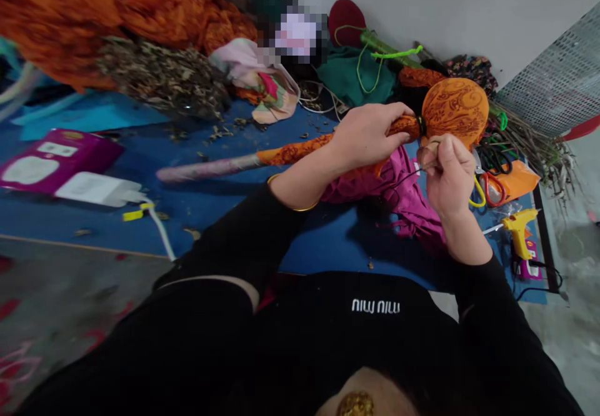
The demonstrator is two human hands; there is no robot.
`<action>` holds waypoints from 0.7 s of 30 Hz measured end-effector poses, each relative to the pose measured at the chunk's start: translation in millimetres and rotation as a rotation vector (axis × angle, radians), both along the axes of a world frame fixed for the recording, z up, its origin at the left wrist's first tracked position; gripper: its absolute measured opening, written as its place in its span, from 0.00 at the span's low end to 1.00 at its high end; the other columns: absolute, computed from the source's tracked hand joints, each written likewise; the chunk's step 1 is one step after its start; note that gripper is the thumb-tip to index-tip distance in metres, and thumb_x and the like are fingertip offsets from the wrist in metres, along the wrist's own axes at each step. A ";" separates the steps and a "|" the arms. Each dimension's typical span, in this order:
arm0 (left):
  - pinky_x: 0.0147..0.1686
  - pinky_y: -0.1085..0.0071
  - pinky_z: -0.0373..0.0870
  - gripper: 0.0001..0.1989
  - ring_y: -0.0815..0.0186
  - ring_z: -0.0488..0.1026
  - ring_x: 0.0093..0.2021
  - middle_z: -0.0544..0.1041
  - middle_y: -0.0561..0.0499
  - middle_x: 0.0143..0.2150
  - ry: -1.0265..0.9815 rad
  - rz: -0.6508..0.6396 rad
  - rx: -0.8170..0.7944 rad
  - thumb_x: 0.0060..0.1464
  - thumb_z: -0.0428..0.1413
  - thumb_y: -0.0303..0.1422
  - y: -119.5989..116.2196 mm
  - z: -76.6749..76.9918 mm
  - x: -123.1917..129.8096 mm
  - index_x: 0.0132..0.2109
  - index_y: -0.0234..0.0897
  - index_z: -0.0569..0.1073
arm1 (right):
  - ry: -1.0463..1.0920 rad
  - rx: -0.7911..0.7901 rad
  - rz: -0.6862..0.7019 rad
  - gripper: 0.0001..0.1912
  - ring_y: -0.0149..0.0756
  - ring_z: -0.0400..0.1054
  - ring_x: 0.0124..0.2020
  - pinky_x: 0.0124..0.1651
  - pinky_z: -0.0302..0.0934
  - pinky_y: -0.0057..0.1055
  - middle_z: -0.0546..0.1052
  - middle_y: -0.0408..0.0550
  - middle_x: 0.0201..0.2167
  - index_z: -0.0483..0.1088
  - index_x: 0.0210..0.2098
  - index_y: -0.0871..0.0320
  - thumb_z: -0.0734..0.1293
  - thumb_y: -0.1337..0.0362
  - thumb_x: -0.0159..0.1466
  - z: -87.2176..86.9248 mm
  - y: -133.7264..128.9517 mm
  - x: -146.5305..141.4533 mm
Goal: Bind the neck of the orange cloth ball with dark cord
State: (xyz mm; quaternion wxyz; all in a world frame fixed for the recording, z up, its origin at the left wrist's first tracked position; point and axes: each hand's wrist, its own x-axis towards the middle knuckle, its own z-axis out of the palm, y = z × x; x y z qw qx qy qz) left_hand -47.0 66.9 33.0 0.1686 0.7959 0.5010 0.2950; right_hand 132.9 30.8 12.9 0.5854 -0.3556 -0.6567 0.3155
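Observation:
An orange patterned cloth covers a rounded head [455, 111] and runs down a long stick [210, 169], whose far left part is wrapped in greyish pink. My left hand [370, 133] is closed round the cloth-covered neck, just left of the head. Dark cord [421, 125] circles the neck there. Just below the head, my right hand [447, 169] pinches a thin dark cord, its fingers pressed together beside a small brownish piece. Magenta cloth [412, 207] lies on the table under both hands.
Scissors with red and yellow handles [494, 190] and a yellow glue gun [519, 232] lie at the right. A purple box [60, 160] and white power strip [96, 189] are at the left. Dried plant matter [164, 79] and orange cloth [159, 4] pile up behind.

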 end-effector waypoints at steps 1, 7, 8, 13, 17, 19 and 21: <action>0.55 0.59 0.76 0.23 0.50 0.84 0.56 0.88 0.46 0.56 0.010 0.017 -0.003 0.65 0.57 0.41 -0.8 -0.5 1.6 0.63 0.44 0.81 | -0.013 -0.033 -0.053 0.32 0.28 0.54 0.21 0.24 0.55 0.30 0.61 0.39 0.22 0.64 0.28 0.53 0.64 0.32 0.72 2.1 -1.0 0.5; 0.53 0.57 0.76 0.19 0.48 0.84 0.55 0.89 0.47 0.54 0.003 0.068 0.031 0.66 0.58 0.42 -4.3 -4.2 7.3 0.60 0.49 0.83 | -0.028 -0.048 -0.123 0.32 0.27 0.54 0.23 0.26 0.54 0.29 0.60 0.39 0.24 0.65 0.27 0.53 0.65 0.34 0.73 11.9 -14.7 0.2; 0.53 0.57 0.76 0.19 0.48 0.84 0.55 0.89 0.47 0.54 -0.003 0.074 0.028 0.66 0.57 0.42 -4.1 -5.3 8.0 0.59 0.49 0.83 | -0.018 -0.044 -0.129 0.31 0.27 0.54 0.23 0.26 0.54 0.29 0.60 0.39 0.24 0.66 0.27 0.53 0.65 0.35 0.74 11.7 -16.9 -0.9; 0.51 0.58 0.76 0.17 0.49 0.84 0.53 0.89 0.48 0.51 -0.014 0.078 0.027 0.66 0.57 0.44 1.2 -14.0 10.1 0.57 0.50 0.84 | -0.062 -0.041 -0.165 0.32 0.27 0.53 0.23 0.25 0.54 0.29 0.61 0.40 0.24 0.66 0.27 0.53 0.63 0.36 0.75 6.9 -23.2 -6.6; 0.50 0.58 0.76 0.19 0.49 0.84 0.52 0.89 0.45 0.50 0.037 0.105 0.037 0.66 0.55 0.44 6.4 -18.4 9.7 0.55 0.45 0.84 | -0.131 0.002 -0.142 0.31 0.29 0.61 0.25 0.30 0.65 0.30 0.64 0.40 0.25 0.67 0.28 0.53 0.61 0.37 0.77 7.4 -19.5 -4.4; 0.51 0.57 0.77 0.19 0.49 0.84 0.52 0.89 0.44 0.50 0.065 0.106 0.034 0.67 0.54 0.44 7.6 -18.3 9.0 0.55 0.44 0.84 | -0.171 0.064 -0.091 0.31 0.32 0.70 0.31 0.38 0.73 0.34 0.69 0.43 0.28 0.70 0.29 0.53 0.61 0.37 0.77 13.0 -17.0 0.4; 0.51 0.56 0.77 0.18 0.48 0.84 0.51 0.88 0.42 0.50 0.096 0.103 0.021 0.67 0.55 0.43 8.1 -17.7 8.5 0.54 0.44 0.84 | -0.212 0.143 -0.054 0.29 0.37 0.76 0.43 0.50 0.76 0.41 0.75 0.46 0.35 0.73 0.30 0.53 0.62 0.39 0.77 21.0 -14.8 7.4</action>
